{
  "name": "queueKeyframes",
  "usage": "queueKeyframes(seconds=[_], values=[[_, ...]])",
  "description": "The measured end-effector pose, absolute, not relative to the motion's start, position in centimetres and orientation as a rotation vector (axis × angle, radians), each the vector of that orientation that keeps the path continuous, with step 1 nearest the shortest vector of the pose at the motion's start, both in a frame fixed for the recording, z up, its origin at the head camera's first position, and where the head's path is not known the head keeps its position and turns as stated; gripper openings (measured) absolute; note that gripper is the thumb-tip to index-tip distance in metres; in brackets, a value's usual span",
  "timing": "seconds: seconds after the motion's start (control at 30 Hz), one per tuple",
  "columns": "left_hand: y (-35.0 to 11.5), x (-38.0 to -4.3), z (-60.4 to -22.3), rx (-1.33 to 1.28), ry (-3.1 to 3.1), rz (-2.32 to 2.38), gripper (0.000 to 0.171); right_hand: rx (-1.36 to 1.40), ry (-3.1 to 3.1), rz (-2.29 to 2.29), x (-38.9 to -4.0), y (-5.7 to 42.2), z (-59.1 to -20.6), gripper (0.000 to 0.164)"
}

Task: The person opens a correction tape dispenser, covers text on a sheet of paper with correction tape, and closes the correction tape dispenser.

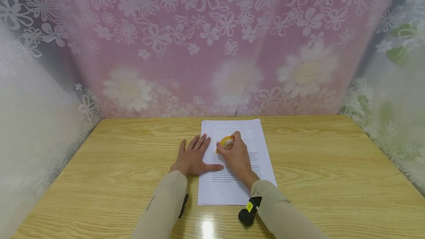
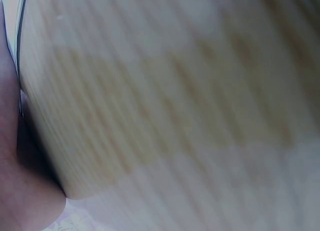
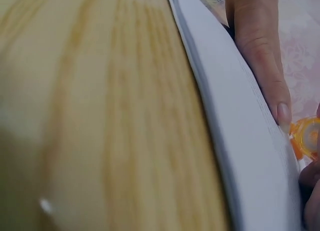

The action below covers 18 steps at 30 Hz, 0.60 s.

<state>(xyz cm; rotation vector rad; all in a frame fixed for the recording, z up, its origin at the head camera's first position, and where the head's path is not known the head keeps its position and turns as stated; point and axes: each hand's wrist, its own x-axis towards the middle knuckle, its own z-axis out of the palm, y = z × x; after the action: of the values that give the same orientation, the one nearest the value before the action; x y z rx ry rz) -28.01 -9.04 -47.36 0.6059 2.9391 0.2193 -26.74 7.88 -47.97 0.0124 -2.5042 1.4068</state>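
Orange dispenser (image 1: pixel 228 142) is pinched by right fingers (image 1: pixel 237 136); only head view shows left fingers (image 1: pixel 204 144) spread.

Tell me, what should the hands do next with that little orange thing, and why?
Perhaps slide the orange tool slightly rightward along the printed text: the right hand holds it near the text's left edge, while the left hand rests partly on the paper, seemingly steadying it.

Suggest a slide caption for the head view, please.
Right hand holds a rounded orange plastic tool over printed white paper sheets, the left hand spread across their left edge.
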Motion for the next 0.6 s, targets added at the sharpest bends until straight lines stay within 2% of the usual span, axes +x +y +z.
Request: queueKeyframes(seconds=[0.27,0.6], values=[[-9.06,-27.51,-46.59,0.584,2.916,0.161,0.11,0.011,-2.418,1.573,-26.59,8.1,-48.68,0.046],[-9.03,-27.56,-46.62,0.607,2.92,0.193,0.111,0.006,-2.555,1.443,-26.57,7.95,-48.39,0.051]])
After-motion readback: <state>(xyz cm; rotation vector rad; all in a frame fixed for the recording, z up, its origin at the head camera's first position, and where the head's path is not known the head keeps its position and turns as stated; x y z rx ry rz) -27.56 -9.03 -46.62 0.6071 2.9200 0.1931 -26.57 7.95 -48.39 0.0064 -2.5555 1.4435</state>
